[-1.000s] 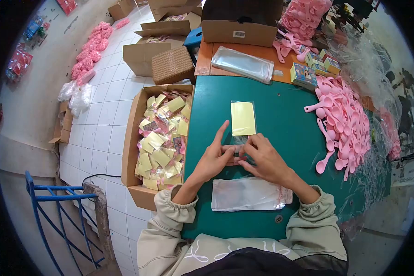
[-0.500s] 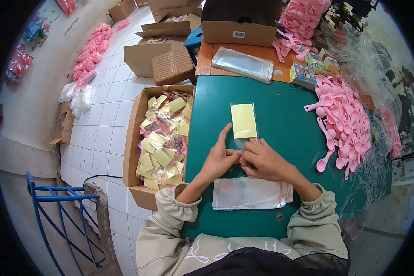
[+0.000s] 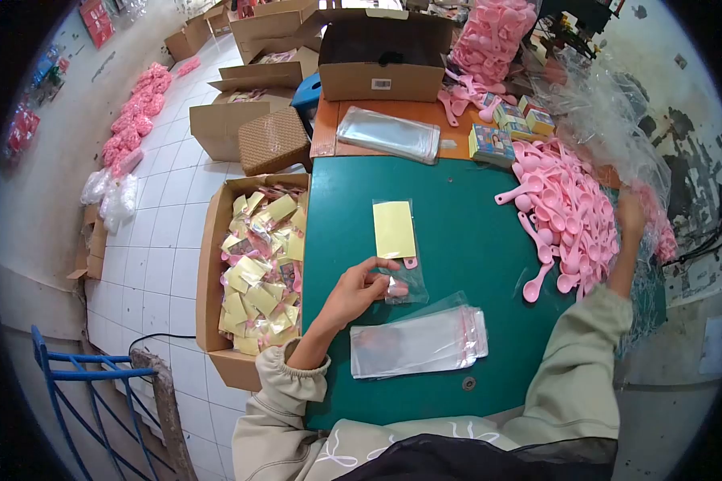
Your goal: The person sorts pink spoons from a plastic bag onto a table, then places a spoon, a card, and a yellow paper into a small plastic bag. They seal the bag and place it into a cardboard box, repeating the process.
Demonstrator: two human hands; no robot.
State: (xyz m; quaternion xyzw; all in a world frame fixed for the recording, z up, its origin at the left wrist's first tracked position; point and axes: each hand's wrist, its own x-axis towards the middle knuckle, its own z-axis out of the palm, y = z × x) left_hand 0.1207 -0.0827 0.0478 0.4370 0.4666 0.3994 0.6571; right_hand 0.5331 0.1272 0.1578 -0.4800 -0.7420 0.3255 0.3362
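On the green table lies a clear plastic bag (image 3: 415, 285) with a pale yellow card (image 3: 395, 230) inside its far end and a bit of pink showing below the card. My left hand (image 3: 360, 290) has its fingers closed on the near end of this bag. Far to the right, my right hand (image 3: 630, 212) reaches past a heap of pink plastic spoons (image 3: 573, 212), beside crumpled clear wrap and some pink items. Its fingers are blurred and partly hidden, so what they hold does not show. A stack of empty clear bags (image 3: 413, 346) lies nearest my body.
Left of the table stands a carton (image 3: 212, 301) full of bagged yellow cards. At the back are an open brown box (image 3: 381, 80), a pack of clear sleeves (image 3: 389, 134), small card stacks (image 3: 490, 144) and a large bag of pink spoons (image 3: 496, 36). A blue railing (image 3: 96, 373) stands lower left.
My right hand has left the bag and moved far right past the spoon heap. My left hand stays at the bag's near end. The view has shifted slightly.
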